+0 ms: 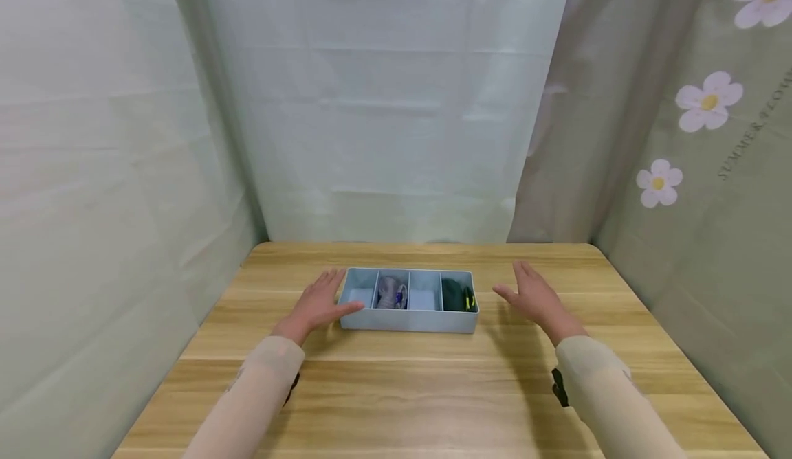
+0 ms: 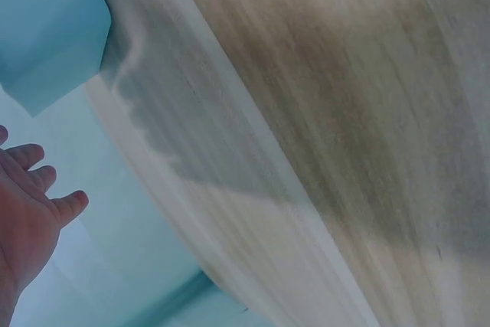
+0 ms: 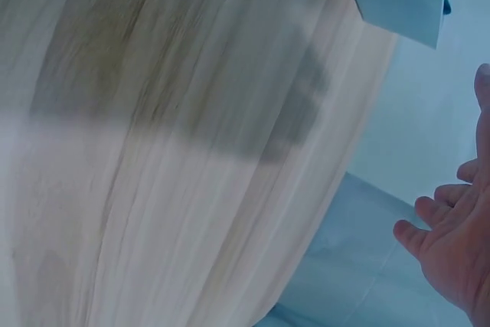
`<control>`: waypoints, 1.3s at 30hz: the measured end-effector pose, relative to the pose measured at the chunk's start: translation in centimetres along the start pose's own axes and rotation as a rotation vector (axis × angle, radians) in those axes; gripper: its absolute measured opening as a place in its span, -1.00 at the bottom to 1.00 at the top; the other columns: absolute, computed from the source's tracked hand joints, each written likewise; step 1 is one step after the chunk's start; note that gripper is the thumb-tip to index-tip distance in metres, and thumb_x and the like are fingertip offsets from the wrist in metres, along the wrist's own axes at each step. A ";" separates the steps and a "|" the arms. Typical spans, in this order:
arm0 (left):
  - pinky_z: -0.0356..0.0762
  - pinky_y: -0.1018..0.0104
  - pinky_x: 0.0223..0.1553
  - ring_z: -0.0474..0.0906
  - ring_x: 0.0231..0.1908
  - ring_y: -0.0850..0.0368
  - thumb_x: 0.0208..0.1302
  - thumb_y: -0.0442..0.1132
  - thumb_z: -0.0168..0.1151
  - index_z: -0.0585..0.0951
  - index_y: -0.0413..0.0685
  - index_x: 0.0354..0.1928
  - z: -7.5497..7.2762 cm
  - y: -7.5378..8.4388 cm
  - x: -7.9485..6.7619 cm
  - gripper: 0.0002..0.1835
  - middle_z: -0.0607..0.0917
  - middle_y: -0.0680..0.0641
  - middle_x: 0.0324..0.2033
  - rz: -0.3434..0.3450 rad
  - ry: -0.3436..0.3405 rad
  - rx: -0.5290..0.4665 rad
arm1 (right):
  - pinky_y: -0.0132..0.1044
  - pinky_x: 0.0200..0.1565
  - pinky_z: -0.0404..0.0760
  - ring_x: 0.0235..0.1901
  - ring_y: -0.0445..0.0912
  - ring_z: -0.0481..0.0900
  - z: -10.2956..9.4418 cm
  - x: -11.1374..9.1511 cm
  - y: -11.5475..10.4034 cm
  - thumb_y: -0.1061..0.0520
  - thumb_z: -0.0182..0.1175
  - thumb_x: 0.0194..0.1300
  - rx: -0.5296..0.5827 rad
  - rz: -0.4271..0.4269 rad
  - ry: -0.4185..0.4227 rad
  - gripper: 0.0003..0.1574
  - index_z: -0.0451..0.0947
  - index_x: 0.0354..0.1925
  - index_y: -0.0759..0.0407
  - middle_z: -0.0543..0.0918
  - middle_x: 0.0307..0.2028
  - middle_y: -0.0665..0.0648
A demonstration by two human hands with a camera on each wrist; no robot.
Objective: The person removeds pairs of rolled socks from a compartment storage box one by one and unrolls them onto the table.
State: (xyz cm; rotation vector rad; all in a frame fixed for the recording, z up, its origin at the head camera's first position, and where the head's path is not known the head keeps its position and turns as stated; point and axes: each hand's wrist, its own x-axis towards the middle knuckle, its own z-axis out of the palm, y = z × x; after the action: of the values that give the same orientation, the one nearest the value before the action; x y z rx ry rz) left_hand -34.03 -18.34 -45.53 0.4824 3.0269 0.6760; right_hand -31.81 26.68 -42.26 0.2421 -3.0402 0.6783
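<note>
A long pale blue box (image 1: 408, 319), split by dividers into several compartments, stands on the wooden table. The second compartment from the left holds a rolled grey cloth-like item (image 1: 388, 293) with a small blue-and-white piece (image 1: 401, 297) beside it. At the right end lie a dark green folded item (image 1: 453, 295) and a black-and-yellow one (image 1: 469, 299). My left hand (image 1: 318, 304) is at the box's left end, fingers straight, thumb overlapping the front corner in the head view. Off the right end, my right hand (image 1: 537, 299) hovers with fingers extended, holding nothing.
The wooden table (image 1: 396, 390) runs back to a pale hanging cloth (image 1: 396, 136). More cloth hangs on the left (image 1: 111, 205) and right, the right curtain (image 1: 711, 239) printed with white flowers. Both sleeves carry a dark strap near the wrist.
</note>
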 end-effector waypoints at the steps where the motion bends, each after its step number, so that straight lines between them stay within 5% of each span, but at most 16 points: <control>1: -0.16 -0.34 0.38 -0.16 0.49 -0.31 0.26 0.36 0.16 0.00 -0.19 0.56 0.0 -0.1 0.0 0.09 0.02 -0.34 0.50 -0.001 -0.004 -0.006 | 0.26 0.38 -0.03 0.45 0.39 -0.09 0.1 0.1 -0.2 -0.26 0.04 0.47 0.002 -0.002 0.001 0.12 -0.16 0.49 0.52 -0.08 0.47 0.54; 39: 0.10 -0.18 0.37 0.12 0.43 -0.26 0.30 0.33 0.15 0.02 -0.09 0.57 1.5 -0.8 -0.1 0.01 0.16 -0.28 0.47 -0.068 -0.070 -0.178 | 0.18 0.37 0.13 0.42 0.31 0.10 4.8 2.2 -6.4 -0.06 0.21 0.42 0.210 -0.020 0.049 -0.02 0.02 0.47 0.47 0.15 0.44 0.46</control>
State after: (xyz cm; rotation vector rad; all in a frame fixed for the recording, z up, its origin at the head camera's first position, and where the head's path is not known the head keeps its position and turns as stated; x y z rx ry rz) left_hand -34.09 -18.42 -47.26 0.3873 2.8684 0.8930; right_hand -32.94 18.56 -43.80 0.2545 -2.9157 0.9870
